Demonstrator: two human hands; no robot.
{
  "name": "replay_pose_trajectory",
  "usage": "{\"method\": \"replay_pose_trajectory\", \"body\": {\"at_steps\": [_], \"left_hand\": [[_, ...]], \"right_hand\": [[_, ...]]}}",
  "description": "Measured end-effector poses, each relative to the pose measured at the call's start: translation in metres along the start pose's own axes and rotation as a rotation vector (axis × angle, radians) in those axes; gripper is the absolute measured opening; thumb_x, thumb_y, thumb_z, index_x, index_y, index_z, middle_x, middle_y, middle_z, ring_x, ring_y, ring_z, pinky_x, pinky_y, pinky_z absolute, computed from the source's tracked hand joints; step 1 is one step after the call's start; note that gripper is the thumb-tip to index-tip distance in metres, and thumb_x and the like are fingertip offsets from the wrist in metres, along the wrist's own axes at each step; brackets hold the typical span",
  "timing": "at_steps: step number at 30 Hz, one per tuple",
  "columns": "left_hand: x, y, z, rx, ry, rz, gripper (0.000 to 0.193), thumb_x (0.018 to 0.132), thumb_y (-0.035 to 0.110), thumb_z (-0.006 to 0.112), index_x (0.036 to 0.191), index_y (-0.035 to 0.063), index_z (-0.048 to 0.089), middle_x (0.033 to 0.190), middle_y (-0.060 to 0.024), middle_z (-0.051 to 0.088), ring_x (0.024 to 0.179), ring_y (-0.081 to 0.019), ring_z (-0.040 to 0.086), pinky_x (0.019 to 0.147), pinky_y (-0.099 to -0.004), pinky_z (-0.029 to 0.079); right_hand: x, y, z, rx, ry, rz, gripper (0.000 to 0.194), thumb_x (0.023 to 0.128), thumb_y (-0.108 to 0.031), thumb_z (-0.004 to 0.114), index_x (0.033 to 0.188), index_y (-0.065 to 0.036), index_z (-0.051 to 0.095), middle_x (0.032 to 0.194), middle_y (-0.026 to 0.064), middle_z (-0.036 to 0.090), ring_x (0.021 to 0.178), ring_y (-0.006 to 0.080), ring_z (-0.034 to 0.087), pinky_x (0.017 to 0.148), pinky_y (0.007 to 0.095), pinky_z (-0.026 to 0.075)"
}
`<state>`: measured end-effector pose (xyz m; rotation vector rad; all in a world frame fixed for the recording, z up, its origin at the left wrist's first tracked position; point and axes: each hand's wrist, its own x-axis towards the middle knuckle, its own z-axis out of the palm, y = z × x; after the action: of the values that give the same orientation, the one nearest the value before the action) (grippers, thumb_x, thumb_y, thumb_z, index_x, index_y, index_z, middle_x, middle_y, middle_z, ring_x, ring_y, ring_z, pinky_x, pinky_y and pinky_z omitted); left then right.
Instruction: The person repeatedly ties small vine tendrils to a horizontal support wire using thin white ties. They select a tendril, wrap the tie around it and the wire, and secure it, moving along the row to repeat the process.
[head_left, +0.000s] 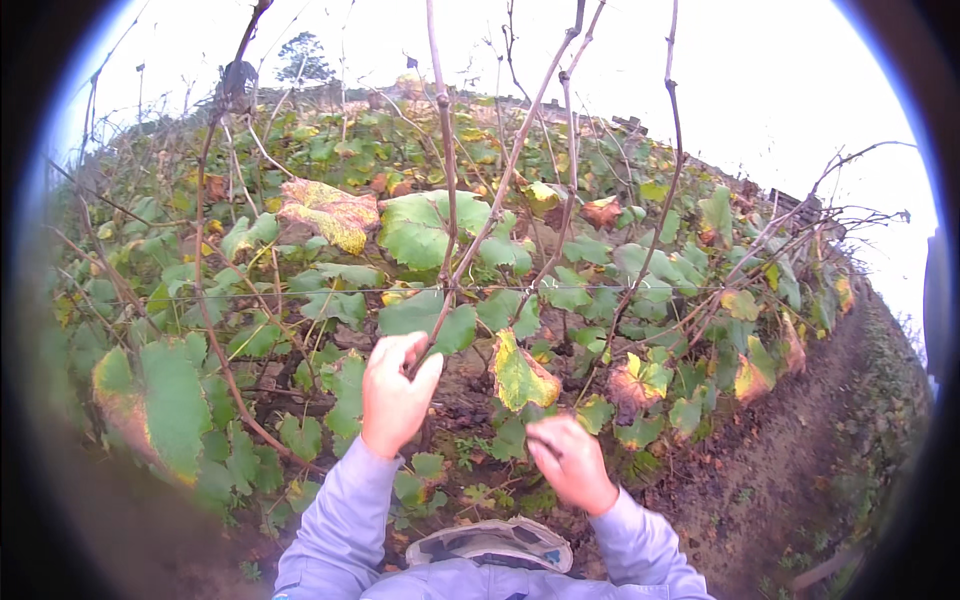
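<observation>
My left hand (396, 397) grips the lower part of a brown grapevine cane (491, 217), between thumb and fingers. The cane slants up to the right and crosses a thin trellis wire (352, 294). To the right and a little lower is my right hand (571, 463), its fingers curled; whether anything small is inside them is hidden. Just above that hand hangs a yellow-green vine leaf (521, 375) with browned edges. An open-topped pouch (487, 534) sits at my waist, below and between both hands.
More upright canes (667, 187) rise across the view, some fixed to the wire by pale ties (551, 283). A long curved cane (201, 262) stands at left. Large green leaves (176, 401) crowd around. Bare soil (780, 435) runs along the right, beside a slope of vines.
</observation>
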<state>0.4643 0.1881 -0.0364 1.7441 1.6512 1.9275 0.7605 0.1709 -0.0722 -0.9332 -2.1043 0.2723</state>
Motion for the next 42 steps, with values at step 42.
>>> {"method": "replay_pose_trajectory", "body": {"at_steps": [42], "left_hand": [[0.056,0.024,0.062,-0.657,-0.061,-0.602,0.025,0.109,0.024,0.063,0.098,0.0039,0.074,0.06,0.0052,0.05,0.047,-0.0065,0.041,0.046,-0.026,0.031]], "right_hand": [[0.184,-0.002,0.052,0.07,0.289,-0.323,0.034,0.09,-0.013,0.081,0.122,-0.007,0.072,0.13,0.015,0.066,0.099,0.0356,0.076,0.08,0.0437,0.063]]}}
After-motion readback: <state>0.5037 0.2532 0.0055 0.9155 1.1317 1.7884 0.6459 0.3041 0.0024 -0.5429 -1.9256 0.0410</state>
